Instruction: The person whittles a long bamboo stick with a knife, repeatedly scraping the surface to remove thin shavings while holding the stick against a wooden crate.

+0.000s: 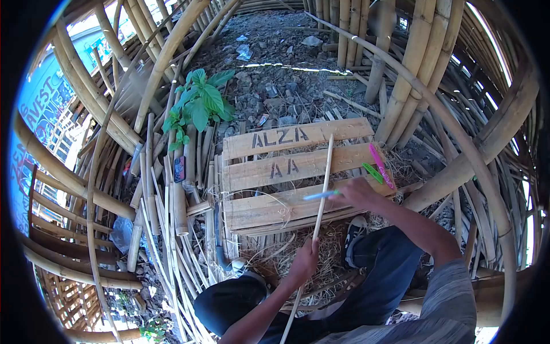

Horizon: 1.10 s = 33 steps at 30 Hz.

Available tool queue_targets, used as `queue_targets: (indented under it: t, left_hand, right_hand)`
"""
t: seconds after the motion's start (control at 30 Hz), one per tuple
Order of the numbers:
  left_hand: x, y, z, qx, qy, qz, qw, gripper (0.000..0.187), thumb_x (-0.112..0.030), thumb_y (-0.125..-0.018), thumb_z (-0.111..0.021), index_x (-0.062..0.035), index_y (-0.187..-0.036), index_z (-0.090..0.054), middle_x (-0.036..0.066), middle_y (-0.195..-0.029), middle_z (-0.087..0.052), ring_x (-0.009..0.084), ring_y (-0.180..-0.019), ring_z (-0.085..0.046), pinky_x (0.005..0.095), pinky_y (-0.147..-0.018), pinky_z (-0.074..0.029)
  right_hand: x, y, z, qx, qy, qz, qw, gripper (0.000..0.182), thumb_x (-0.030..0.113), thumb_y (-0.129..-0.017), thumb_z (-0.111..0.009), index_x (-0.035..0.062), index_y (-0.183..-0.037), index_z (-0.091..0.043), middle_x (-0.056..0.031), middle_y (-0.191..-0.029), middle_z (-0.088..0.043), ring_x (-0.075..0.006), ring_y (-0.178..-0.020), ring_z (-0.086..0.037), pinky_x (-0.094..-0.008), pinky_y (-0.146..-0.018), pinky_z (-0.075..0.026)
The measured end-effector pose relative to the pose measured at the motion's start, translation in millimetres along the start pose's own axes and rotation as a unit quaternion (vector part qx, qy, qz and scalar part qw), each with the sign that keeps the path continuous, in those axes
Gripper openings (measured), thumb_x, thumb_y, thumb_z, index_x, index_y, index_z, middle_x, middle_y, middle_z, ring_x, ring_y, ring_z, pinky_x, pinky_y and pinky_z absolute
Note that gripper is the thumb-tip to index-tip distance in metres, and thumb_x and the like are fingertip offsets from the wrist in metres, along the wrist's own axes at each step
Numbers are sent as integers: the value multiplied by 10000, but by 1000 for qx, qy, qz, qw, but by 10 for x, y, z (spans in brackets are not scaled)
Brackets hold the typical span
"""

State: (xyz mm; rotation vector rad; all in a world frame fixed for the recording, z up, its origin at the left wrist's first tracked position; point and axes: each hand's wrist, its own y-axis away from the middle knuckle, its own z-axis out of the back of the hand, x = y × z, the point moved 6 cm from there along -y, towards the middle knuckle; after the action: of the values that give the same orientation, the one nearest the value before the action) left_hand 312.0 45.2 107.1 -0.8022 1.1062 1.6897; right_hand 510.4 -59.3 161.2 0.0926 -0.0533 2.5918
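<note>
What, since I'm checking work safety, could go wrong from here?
The knife in the right hand might slip down the thin strip toward the bare left hand, which grips it lower down. The pink object lies near the edge of the slatted wooden surface, close to the right hand, so it could get knocked off.

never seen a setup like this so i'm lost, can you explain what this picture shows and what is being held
There is no machine here: a person works with two bare hands. The single picture comes from a camera worn on the head, looking forward and down, so the edges look curved.

The left hand grips a long thin strip, which slants up over a crate lettered "ALZA". The right hand holds what looks like a knife, its blade crossing the strip in view. On the crate's right side lie a green item and a pink item; I can't tell what they are.
</note>
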Motion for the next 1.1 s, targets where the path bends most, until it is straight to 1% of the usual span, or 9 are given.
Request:
queue_targets:
  t: [0.13,0.27,0.37,0.47,0.57,0.63,0.73,0.9,1.1]
  left_hand:
    - [-108,62,-13,-46,-73,-107,991,443,-368,-980,-302,24,-838,-450,251,-667,-487,434,-645,-472,478,-632,-376]
    - [72,-28,9,-1,14,10,1000,422,-356,-982,-304,22,-849,-437,257,-680,-499,476,-678,-468,499,-634,-365]
    - [88,-43,-16,-3,13,0,1000,407,-345,-984,-307,19,-850,-433,260,-673,-498,488,-685,-466,506,-632,-362]
    - [54,-12,11,-16,-5,-11,1000,392,-333,-984,-313,16,-847,-428,268,-653,-488,490,-679,-471,511,-612,-360]
    - [35,3,-49,-9,-5,-6,1000,368,-315,-983,-325,15,-848,-417,279,-637,-479,498,-662,-482,526,-562,-352]
    - [25,9,-53,-23,-37,-30,999,360,-311,-983,-331,15,-854,-412,280,-648,-487,501,-646,-488,532,-544,-351]
    - [36,-12,-11,-14,-16,-7,1000,387,-342,-978,-324,13,-862,-427,281,-657,-507,494,-669,-500,537,-586,-361]
    - [53,-15,-31,6,8,18,1000,397,-326,-982,-316,20,-826,-432,247,-664,-487,428,-645,-497,478,-616,-372]
    - [19,2,-30,13,19,29,999,412,-336,-983,-316,25,-820,-428,239,-642,-489,418,-624,-505,483,-608,-377]
  right_hand:
    - [-1131,-340,109,-147,50,-92,983,535,530,-869,-469,73,-672,-668,-123,-541,-577,-319,-507,-590,-423,-525,-470]
    - [-907,-452,172,-155,66,-83,982,543,525,-868,-475,61,-655,-659,-133,-544,-580,-329,-507,-588,-446,-526,-463]
    - [-503,-236,9,4,3,-116,993,548,516,-871,-475,54,-635,-652,-152,-549,-581,-333,-531,-599,-453,-535,-463]
    - [-149,-118,20,-55,-5,15,998,549,523,-872,-475,67,-618,-645,-145,-531,-568,-331,-517,-589,-449,-521,-455]
    - [-747,-352,26,-23,-9,-107,994,544,523,-876,-467,75,-616,-635,-135,-538,-569,-313,-520,-586,-441,-524,-456]
    - [-1296,-456,66,-121,57,-147,980,546,524,-883,-453,80,-616,-625,-115,-535,-562,-284,-524,-581,-432,-530,-459]
    - [-1510,-598,121,-154,92,-135,975,539,516,-887,-458,62,-666,-646,-117,-540,-564,-282,-565,-596,-439,-579,-470]
    - [-671,-305,54,10,-71,-116,991,506,502,-876,-484,68,-670,-643,-121,-521,-555,-301,-520,-586,-435,-544,-470]
    - [-381,-114,-52,-33,-40,-9,999,497,497,-852,-525,64,-631,-633,-139,-500,-541,-311,-466,-562,-440,-514,-460]
